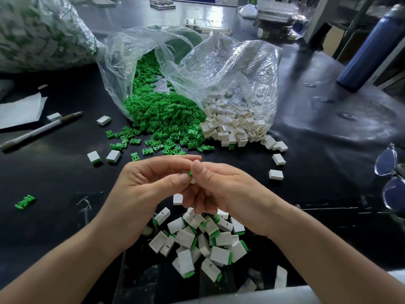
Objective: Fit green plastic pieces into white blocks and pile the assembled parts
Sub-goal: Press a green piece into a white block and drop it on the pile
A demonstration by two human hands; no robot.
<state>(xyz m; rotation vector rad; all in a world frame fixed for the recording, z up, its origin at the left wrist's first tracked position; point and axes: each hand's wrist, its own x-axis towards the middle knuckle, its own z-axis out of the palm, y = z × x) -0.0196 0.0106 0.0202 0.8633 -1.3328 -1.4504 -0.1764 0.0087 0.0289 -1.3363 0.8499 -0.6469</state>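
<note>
- Far left, I've got a large clear plastic bag of mixed green-and-white parts bulging at the back, blurred.
- Below it, a white paper sheet and a white pen lie on the glossy black table. 1 stray green piece sits alone near the front.
- 2 white blocks with green ends lie side by side, left of centre.
- The left hand has its fingers curled, thumb and forefinger pinching a tiny green-and-white part at centre, held above the table.
- Behind it, a clear bag spills a heap of small green plastic pieces across the table.
- Right under both hands, the pile of assembled white blocks, green inserts showing, lies at the near edge.
- The right hand has its thumb tip pressed on that same part with the other fingers curled beneath, so both hands grip it. Most of the part is hidden.
- Touching the green heap, a second clear bag pours out hollow white plastic blocks. 2 loose white blocks lie apart, nearer me.
- Far right, a tall dark-blue bottle stands upright, and clear-framed glasses rest at the edge of view.
</note>
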